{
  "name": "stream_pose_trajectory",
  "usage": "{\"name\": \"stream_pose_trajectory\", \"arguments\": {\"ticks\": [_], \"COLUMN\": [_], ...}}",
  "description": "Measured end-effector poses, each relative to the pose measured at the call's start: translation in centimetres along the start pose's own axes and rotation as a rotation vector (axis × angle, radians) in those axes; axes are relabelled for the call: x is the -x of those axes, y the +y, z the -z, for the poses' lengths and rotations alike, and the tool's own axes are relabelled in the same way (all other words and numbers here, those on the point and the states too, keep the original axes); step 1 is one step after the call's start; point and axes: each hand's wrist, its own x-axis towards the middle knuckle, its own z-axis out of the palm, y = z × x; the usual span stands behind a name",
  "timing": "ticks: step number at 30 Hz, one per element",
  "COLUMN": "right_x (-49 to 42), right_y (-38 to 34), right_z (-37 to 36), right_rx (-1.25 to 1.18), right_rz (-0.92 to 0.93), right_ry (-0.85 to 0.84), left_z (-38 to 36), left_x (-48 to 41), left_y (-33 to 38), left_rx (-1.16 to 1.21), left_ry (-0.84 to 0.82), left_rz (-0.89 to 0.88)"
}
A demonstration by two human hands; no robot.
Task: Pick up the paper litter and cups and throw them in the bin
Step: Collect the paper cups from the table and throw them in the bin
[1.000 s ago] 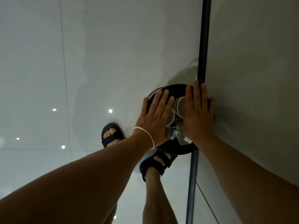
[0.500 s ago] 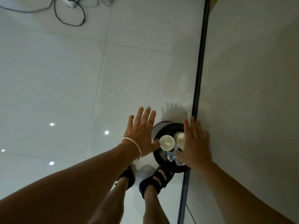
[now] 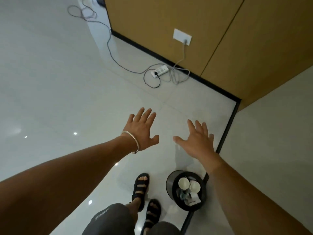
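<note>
A black mesh bin (image 3: pixel 170 184) stands on the floor against the wall, low in the view. Inside it lie two white paper cups (image 3: pixel 184 183) (image 3: pixel 195 186) on top of crumpled paper litter (image 3: pixel 192 199). My left hand (image 3: pixel 142 131), with a silver bangle on the wrist, is stretched out flat above the floor, fingers spread and empty. My right hand (image 3: pixel 198 139) is also flat, fingers apart, holding nothing. Both hands are well above and beyond the bin.
A white power strip (image 3: pixel 160 71) with tangled cables (image 3: pixel 110 46) lies on the tiled floor by the wooden wall, plugged into a wall socket (image 3: pixel 182 36). A black skirting (image 3: pixel 225 133) runs along the right wall. My sandalled feet (image 3: pixel 141 189) stand left of the bin.
Both hands lifted off the cups in the bin and spread apart, empty. The view rose and tilted forward, so the bin now sits low and the far wall and cables show.
</note>
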Motion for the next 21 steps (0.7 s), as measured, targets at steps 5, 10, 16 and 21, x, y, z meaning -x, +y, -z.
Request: {"name": "stream_pose_trajectory", "arguments": {"ticks": [5,10,16,21], "right_x": [4.1,8.8,16.9,24.8], "right_y": [-7.2,-16.6,-30.9,-43.8], "right_z": [4.0,4.4,1.8,-1.9], "right_rx": [0.092,0.169,0.287,0.358], "right_rz": [0.205,0.441,0.748,0.979], "right_ry": [-0.006,-0.014,-0.053,-0.033], "left_z": [4.7,6.8,8.0,8.0], "left_x": [8.9,18.9,32.7,45.4], "left_y": [-4.9,-10.2,-17.1,-24.2], "left_rx": [0.017,0.085,0.160,0.202], "left_ry": [0.030,0.096,0.191,0.282], "left_rz": [0.244,0.494,0.780,0.995]}}
